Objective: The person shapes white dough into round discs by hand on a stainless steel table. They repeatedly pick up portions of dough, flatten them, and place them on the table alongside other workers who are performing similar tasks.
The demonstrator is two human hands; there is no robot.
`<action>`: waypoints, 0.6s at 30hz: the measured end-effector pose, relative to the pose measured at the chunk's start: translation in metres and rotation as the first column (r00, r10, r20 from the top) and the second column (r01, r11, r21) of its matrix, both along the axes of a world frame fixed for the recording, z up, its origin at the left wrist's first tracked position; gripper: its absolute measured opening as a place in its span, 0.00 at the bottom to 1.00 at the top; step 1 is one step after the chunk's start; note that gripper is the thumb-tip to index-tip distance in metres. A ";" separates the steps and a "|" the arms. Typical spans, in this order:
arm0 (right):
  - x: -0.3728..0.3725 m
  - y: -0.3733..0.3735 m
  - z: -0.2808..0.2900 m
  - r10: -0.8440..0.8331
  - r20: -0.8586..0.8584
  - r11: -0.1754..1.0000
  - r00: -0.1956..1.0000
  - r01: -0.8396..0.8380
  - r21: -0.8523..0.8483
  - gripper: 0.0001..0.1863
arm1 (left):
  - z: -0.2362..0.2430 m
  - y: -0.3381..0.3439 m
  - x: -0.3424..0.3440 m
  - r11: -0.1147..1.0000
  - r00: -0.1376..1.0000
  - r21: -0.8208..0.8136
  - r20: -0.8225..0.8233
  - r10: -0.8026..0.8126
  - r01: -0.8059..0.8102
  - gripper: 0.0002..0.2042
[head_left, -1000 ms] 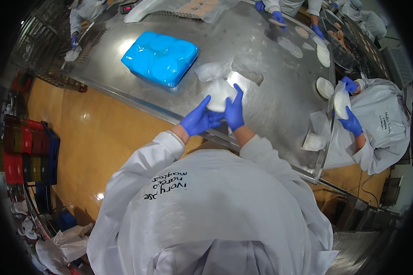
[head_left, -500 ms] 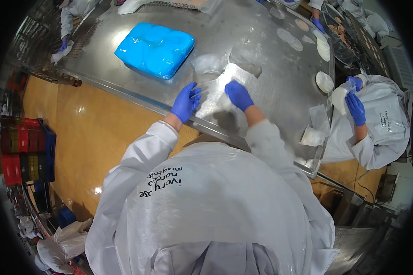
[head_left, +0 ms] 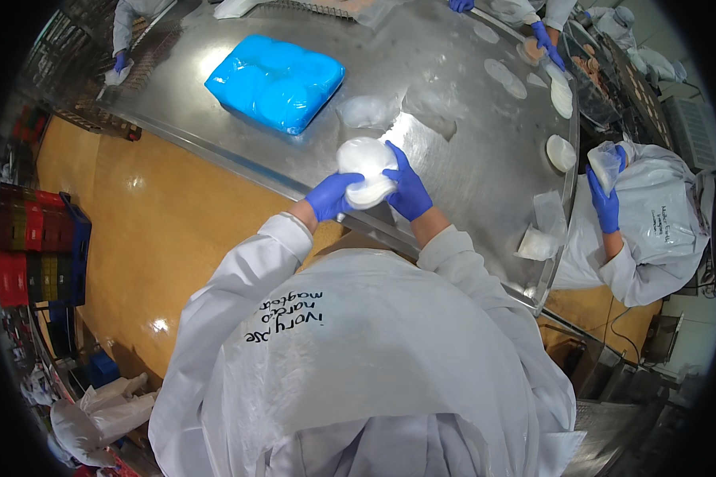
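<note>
Between my two blue-gloved hands is a stack of thin white round sheets (head_left: 366, 163), held over the near edge of the steel table (head_left: 485, 159). My left hand (head_left: 330, 196) grips its lower left side. On the right side, the fingers and thumb of my right hand (head_left: 408, 184) are closed on it. The sheets are fanned a little at the lower end; what they are made of I cannot tell. Just beyond lies crumpled clear plastic film (head_left: 366, 112). A blue plastic-wrapped pack (head_left: 274, 83) with rounded bulges sits farther left on the table.
At the right, a co-worker (head_left: 636, 215) holds a clear bag (head_left: 605, 167) with something white in it. White discs (head_left: 561, 153) and a small clear packet (head_left: 538, 242) lie along the right table edge. Other people's gloved hands reach in at the far corners. Stacked crates (head_left: 44, 246) stand left.
My hands were apart, the right one blurred over the table. Now they have come together around the stack of white sheets. The co-worker at the right now holds the clear bag upright.
</note>
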State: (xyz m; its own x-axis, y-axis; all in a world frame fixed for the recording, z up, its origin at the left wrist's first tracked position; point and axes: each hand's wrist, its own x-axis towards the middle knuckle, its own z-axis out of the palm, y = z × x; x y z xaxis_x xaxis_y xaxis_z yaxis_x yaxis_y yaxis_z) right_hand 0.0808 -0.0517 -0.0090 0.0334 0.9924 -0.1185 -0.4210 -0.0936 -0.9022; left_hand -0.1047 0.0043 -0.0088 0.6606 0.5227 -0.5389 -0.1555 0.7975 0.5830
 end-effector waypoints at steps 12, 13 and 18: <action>0.045 0.030 -0.084 -0.261 0.881 0.965 0.394 0.104 0.240 0.12 | -0.009 0.030 -0.015 0.891 0.891 -0.041 -0.040 0.452 -0.453 0.09; 0.069 0.045 -0.099 -0.141 0.964 0.987 0.227 0.105 0.120 0.13 | -0.018 0.035 -0.014 0.914 0.916 -0.069 -0.002 0.401 -0.400 0.10; 0.056 0.062 -0.014 0.099 0.386 0.991 0.917 -0.128 0.050 0.17 | 0.005 0.001 -0.008 0.907 0.940 -0.275 -0.215 0.266 -0.319 0.20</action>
State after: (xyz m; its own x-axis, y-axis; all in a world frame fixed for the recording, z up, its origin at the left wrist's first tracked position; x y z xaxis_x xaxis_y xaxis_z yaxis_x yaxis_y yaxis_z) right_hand 0.1365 0.0103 -0.0227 -0.0513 0.9976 -0.0469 -0.0339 -0.0487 -0.9982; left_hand -0.1131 0.0051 -0.0034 0.3883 0.4734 -0.7907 -0.3296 0.8726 0.3605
